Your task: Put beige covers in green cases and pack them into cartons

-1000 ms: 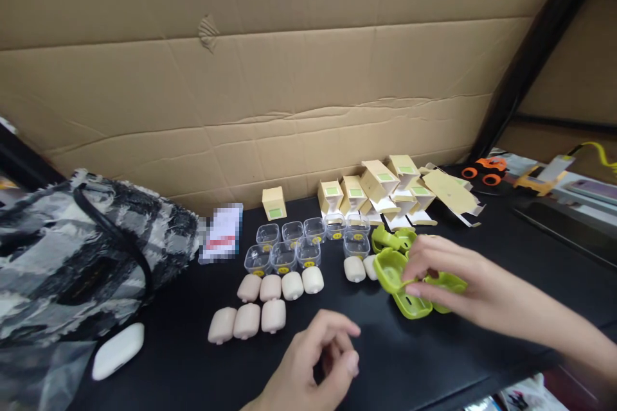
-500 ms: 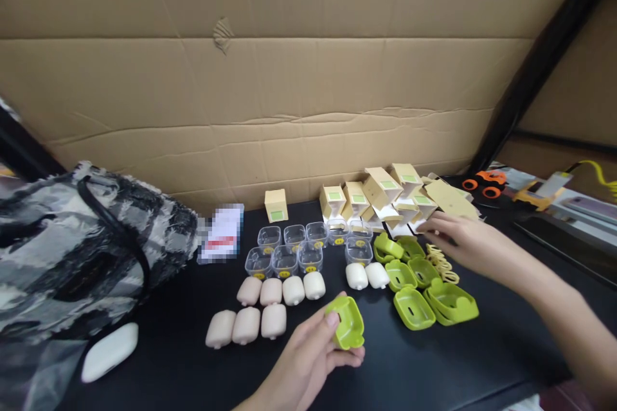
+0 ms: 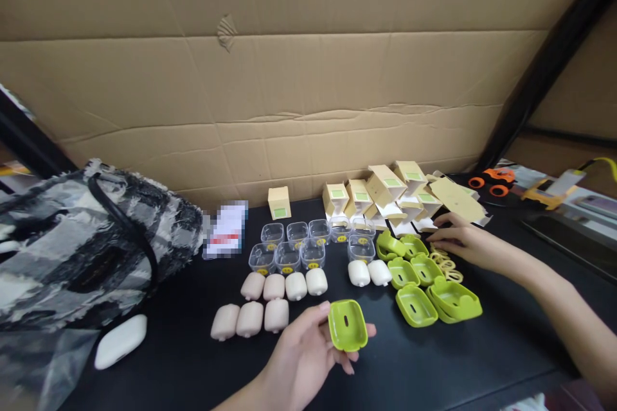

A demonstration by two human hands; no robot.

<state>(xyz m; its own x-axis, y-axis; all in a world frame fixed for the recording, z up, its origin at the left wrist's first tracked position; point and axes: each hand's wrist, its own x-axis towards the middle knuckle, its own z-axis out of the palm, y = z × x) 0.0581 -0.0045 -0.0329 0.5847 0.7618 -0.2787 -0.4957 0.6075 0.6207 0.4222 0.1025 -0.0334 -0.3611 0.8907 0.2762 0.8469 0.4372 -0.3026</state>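
Observation:
My left hand grips a small green plastic case half, its hollow side with a slot facing up. My right hand reaches in from the right, fingers stretched and slightly apart, at the far end of a row of pale yellow rings. Whether its fingertips touch a ring I cannot tell. Just left of the rings lie several more green case parts, one of them a slotted shell and another a nested stack.
Left of the green parts sit white rounded cases, pinkish rounded cases and clear plastic cups. Behind are small cardboard boxes. A patterned bag and a white oval object lie left; an orange-wheeled toy stands right.
My left hand has turned the green case half so that its inside faces me more. My right hand has shifted slightly toward the rings. The view has moved a little.

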